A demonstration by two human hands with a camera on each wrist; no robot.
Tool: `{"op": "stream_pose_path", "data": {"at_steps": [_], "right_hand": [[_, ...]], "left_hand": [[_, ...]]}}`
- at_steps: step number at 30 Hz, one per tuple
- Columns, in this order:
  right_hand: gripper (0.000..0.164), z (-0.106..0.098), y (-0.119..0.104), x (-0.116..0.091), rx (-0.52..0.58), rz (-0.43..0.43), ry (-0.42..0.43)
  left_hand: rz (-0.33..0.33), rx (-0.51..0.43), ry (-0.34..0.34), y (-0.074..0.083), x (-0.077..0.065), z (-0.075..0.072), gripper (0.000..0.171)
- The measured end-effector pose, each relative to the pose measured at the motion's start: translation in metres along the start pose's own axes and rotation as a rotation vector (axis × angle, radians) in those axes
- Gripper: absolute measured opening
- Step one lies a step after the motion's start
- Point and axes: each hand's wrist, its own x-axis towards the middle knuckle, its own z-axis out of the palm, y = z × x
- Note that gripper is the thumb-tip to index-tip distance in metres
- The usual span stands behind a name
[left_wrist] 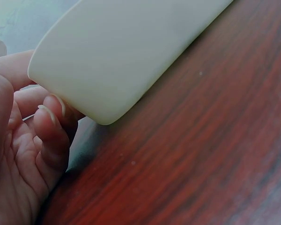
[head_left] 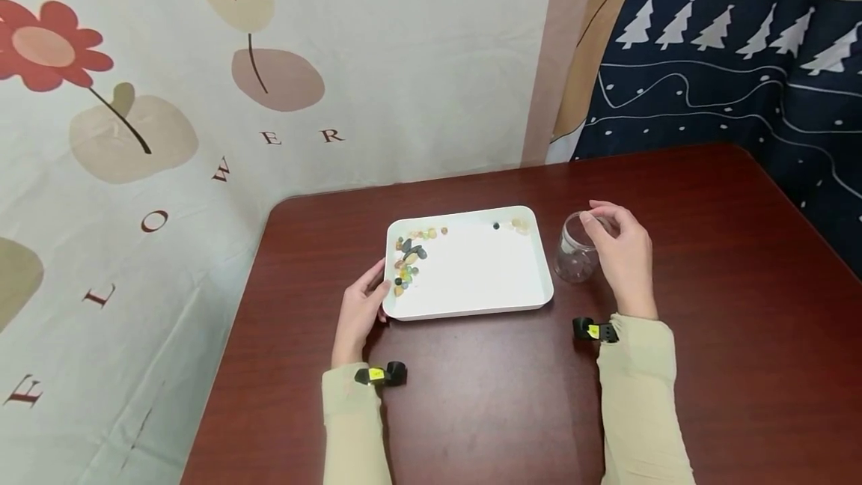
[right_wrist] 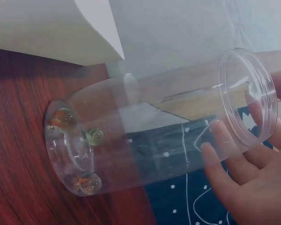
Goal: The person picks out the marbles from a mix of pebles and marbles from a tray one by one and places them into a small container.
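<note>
My left hand [head_left: 358,313] grips the left side of a white rectangular tray [head_left: 485,275], thumb along the rim. In the left wrist view, curled fingertips [left_wrist: 54,115] touch the tray's [left_wrist: 107,56] outer wall. Small coloured pebbles and marbles [head_left: 407,260] lie along the tray's left side. To its right stands a clear jar [head_left: 572,264], upright on the table. Over its mouth is my right hand [head_left: 622,249], thumb and index finger slightly parted at the rim. Several glass marbles [right_wrist: 89,183] rest in the jar's bottom. A blurred pale piece [right_wrist: 130,84] shows inside, higher up.
A dark bead and a few pale pebbles [head_left: 520,225] lie in the tray's far right corner. Both stand on a dark red-brown wooden table [head_left: 485,395]. Behind it hang a flower-printed cloth [head_left: 417,58] and a navy cloth with white trees [head_left: 707,96].
</note>
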Motion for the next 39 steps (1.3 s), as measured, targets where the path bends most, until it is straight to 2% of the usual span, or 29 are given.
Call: {"op": "stream_pose_path", "data": {"at_steps": [5, 13, 21, 26, 31, 39], "right_hand": [[0.044, 0.001, 0.003, 0.001, -0.002, 0.006, -0.015], [0.044, -0.001, 0.006, 0.001, -0.017, 0.002, -0.035], [0.041, -0.001, 0.005, 0.002, -0.089, -0.032, -0.099], [0.038, 0.0, 0.005, 0.003, -0.095, -0.044, -0.132], [0.035, -0.001, 0.006, 0.003, -0.099, -0.047, -0.16], [0.034, 0.0, 0.007, 0.004, -0.085, -0.055, -0.17]], "left_hand": [[-0.024, -0.014, -0.009, 0.005, -0.002, -0.001, 0.039], [-0.022, -0.009, -0.021, 0.026, -0.01, 0.0, 0.041], [0.005, -0.028, -0.01, 0.005, -0.001, 0.0, 0.039], [-0.004, -0.014, 0.004, 0.001, 0.001, 0.001, 0.038], [-0.021, -0.027, -0.011, 0.004, 0.0, 0.0, 0.039], [-0.008, -0.013, -0.019, 0.025, -0.01, 0.001, 0.041]]}}
